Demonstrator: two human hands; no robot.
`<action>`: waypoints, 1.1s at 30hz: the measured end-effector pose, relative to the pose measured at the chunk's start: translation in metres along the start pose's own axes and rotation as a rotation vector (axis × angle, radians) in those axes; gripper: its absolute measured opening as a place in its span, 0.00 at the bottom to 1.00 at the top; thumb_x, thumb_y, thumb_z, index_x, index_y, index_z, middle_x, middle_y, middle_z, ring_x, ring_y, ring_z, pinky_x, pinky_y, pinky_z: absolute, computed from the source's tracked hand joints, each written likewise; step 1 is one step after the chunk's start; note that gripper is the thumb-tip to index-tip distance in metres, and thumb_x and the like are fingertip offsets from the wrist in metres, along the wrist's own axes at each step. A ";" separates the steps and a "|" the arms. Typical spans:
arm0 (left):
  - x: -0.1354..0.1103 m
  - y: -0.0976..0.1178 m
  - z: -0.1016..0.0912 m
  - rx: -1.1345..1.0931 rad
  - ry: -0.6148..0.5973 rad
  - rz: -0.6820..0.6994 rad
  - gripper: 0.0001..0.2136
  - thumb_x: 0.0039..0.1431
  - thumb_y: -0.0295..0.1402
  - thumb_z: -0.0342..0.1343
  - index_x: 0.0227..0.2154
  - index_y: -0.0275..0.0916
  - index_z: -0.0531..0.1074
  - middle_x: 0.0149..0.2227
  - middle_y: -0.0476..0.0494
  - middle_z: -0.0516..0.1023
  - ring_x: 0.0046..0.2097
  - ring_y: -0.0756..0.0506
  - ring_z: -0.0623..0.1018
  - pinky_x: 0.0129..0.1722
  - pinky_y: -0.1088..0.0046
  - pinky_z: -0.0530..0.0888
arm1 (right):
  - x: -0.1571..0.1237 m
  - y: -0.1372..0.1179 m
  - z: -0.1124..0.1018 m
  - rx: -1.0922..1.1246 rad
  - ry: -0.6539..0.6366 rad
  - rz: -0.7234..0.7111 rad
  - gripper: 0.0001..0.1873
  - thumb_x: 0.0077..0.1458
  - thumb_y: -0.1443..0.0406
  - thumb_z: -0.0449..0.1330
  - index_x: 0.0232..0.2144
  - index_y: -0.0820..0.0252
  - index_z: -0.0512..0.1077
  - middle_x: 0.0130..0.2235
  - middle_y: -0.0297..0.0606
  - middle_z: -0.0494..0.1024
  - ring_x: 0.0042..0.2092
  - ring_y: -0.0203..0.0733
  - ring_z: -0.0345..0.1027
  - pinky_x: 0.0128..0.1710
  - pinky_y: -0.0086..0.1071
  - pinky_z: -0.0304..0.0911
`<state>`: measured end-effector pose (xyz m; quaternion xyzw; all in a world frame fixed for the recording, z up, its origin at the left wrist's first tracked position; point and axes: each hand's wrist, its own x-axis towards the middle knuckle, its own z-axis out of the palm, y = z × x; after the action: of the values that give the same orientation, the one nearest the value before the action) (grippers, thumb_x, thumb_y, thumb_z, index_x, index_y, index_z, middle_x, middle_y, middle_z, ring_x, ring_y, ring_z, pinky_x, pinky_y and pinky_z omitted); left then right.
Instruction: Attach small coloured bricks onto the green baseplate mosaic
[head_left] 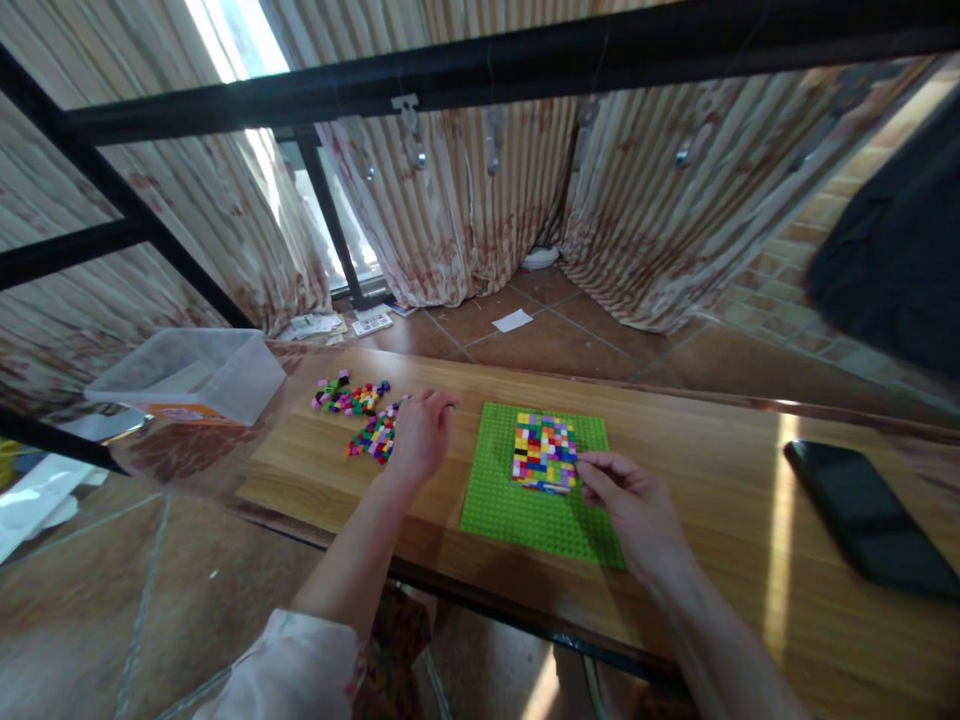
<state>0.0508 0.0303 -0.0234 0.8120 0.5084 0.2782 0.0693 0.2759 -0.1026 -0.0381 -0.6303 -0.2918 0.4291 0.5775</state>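
A green studded baseplate (495, 500) lies on the wooden table. On it stands a block of toy bricks (541, 455) in many colours, its top patterned with small bricks. My right hand (634, 505) is at the right side of this block, thumb and forefinger pinched together at its edge. Whatever may be between these fingertips is too small to make out. My left hand (424, 432) is closed above the table, left of the baseplate. A tiny dark spot shows at its fingertips, too small to name. Beside it are loose coloured bricks (373, 436), partly hidden by the hand.
More loose bricks (349, 398) lie farther back. A clear plastic box (247, 375) with an orange label is at the left. A black phone (862, 515) rests on the right of the wooden table (697, 450). A black metal bar (480, 80) crosses above, before the curtains.
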 end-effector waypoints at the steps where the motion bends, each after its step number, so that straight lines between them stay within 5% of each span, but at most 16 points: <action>1: -0.001 0.005 0.001 -0.059 0.013 0.037 0.11 0.59 0.25 0.48 0.38 0.38 0.75 0.38 0.42 0.78 0.41 0.44 0.76 0.43 0.67 0.71 | 0.000 0.000 0.000 0.003 0.002 -0.001 0.20 0.36 0.53 0.70 0.29 0.61 0.77 0.23 0.33 0.74 0.24 0.31 0.62 0.25 0.26 0.60; 8: -0.008 0.044 0.007 -0.276 0.029 0.192 0.09 0.62 0.29 0.49 0.38 0.40 0.74 0.37 0.46 0.79 0.41 0.46 0.76 0.44 0.68 0.70 | 0.001 0.001 0.001 -0.001 0.015 0.001 0.20 0.36 0.53 0.70 0.29 0.61 0.77 0.23 0.33 0.74 0.24 0.31 0.62 0.25 0.26 0.60; 16: -0.019 0.069 0.015 -0.241 -0.021 0.329 0.09 0.64 0.32 0.49 0.39 0.42 0.75 0.38 0.48 0.80 0.41 0.47 0.75 0.53 0.61 0.63 | 0.000 -0.001 0.003 -0.015 0.013 0.008 0.20 0.35 0.53 0.70 0.28 0.61 0.77 0.23 0.33 0.74 0.24 0.32 0.62 0.24 0.27 0.60; 33: -0.027 0.077 0.033 -0.256 0.062 0.162 0.07 0.61 0.33 0.54 0.32 0.45 0.78 0.37 0.48 0.78 0.42 0.47 0.74 0.52 0.61 0.62 | -0.001 -0.005 0.005 -0.004 0.022 0.003 0.19 0.34 0.53 0.70 0.27 0.61 0.77 0.22 0.34 0.74 0.23 0.33 0.62 0.24 0.29 0.60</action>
<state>0.1195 -0.0239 -0.0312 0.8259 0.4037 0.3703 0.1337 0.2719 -0.1008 -0.0327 -0.6365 -0.2852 0.4226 0.5788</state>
